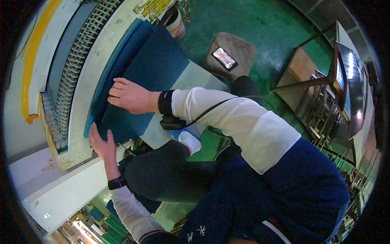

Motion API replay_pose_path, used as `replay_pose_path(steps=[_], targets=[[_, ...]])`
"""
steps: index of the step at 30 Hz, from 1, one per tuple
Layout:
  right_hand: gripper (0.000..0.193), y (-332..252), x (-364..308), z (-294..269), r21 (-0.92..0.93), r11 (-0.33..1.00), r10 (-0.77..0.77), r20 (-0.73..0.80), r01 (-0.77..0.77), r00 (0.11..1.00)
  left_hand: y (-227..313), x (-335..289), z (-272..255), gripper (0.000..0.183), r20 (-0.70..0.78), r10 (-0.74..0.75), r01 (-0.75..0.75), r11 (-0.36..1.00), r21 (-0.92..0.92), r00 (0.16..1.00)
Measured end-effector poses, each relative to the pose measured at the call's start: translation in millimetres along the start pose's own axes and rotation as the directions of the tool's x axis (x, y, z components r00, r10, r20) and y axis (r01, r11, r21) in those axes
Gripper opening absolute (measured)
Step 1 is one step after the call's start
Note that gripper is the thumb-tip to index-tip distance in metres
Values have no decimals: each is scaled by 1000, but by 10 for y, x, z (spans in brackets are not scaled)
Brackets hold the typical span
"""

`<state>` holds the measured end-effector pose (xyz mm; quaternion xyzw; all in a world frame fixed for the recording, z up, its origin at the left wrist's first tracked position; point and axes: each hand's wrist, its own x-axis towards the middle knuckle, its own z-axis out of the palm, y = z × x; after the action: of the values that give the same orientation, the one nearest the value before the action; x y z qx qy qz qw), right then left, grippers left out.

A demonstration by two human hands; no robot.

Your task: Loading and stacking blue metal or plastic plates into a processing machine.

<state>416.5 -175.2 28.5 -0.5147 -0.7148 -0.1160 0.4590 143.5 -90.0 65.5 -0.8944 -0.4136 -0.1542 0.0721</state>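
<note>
Dark blue sheet material (pixel 150 61) lies spread before me, with a raised blue layer (pixel 122 57) along its far left side. My right hand (pixel 134 96) rests on it from above, fingers slightly bent across the line where the raised layer meets the flat part. Lower down, my left hand (pixel 103 145) touches the near end of the raised layer, thumb apart from the stretched fingers. Under their tips the contact is partly hidden. Dark bands circle both wrists, and a small black device with a cable hangs at the right one.
A pale machine bed (pixel 91 69) with a grey chain-like belt (pixel 77 53) runs along the left. A phone (pixel 224 58) lies on a brown padded stool (pixel 239 44). Behind the sheet stands a bucket (pixel 176 26). Metal racks and a dark panel (pixel 350 89) occupy the right.
</note>
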Motion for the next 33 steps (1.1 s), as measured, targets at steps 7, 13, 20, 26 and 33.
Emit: replay_pose_path(steps=[7,13,20,26,33], targets=[[33,25,31,48,-15,1000,5,-53,-6,999,88,9,-349,59,227,-191,265,893,-364,955],[24,-14,36,47,-27,999,23,-73,-25,997,667,-355,-1314,43,458,-60,368,691,-622,887],[15,-85,165,126,-95,991,89,-103,-99,991,1254,-789,-1412,40,317,390,-189,836,-515,865],[5,-231,383,183,-214,972,170,361,-96,917,1306,-741,-1366,32,292,378,-183,831,-525,879],[3,-135,317,283,-204,978,130,433,-43,892,1299,-632,-1332,29,382,349,-83,822,-564,856]])
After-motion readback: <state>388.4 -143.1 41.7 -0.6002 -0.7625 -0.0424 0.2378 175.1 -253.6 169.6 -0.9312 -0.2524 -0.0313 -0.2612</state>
